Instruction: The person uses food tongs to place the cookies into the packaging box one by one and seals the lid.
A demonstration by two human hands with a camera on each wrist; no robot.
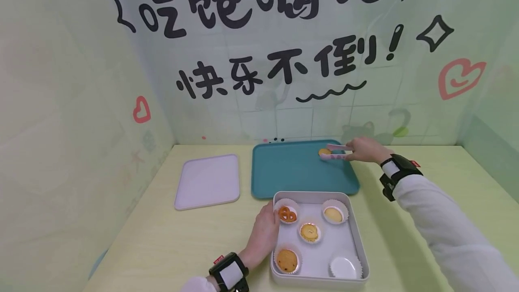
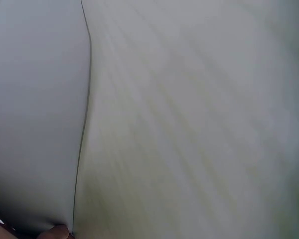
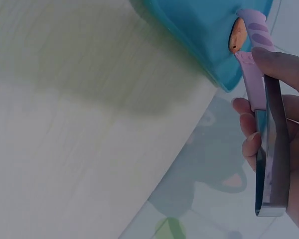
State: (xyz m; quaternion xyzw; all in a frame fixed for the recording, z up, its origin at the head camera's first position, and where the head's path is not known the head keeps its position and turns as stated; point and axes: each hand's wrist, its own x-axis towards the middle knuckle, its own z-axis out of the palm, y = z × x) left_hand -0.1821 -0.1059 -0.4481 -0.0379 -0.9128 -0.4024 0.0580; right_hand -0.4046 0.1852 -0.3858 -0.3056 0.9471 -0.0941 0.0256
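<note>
My right hand (image 1: 368, 149) grips a pair of tongs (image 3: 272, 149) with metal arms and pink tips, over the right end of the teal tray (image 1: 292, 170). Between the tong tips is a small round cookie (image 3: 237, 35), seen edge-on in the right wrist view, close over the tray. My left hand (image 1: 264, 228) holds the left wall of a white box (image 1: 316, 274); only fingertips (image 2: 55, 232) show at the bottom of the left wrist view. In the box, paper cups hold a pretzel (image 1: 287, 214), a plain cookie (image 1: 333, 214), a ring-patterned cookie (image 1: 310, 232) and a speckled cookie (image 1: 287, 261).
An empty paper cup (image 1: 345, 266) sits in the box's near right corner. A pale lilac tray (image 1: 208, 181) lies left of the teal tray on the light wooden table (image 1: 162, 247). Behind the table stands a printed wall (image 1: 259, 120), with side walls left and right.
</note>
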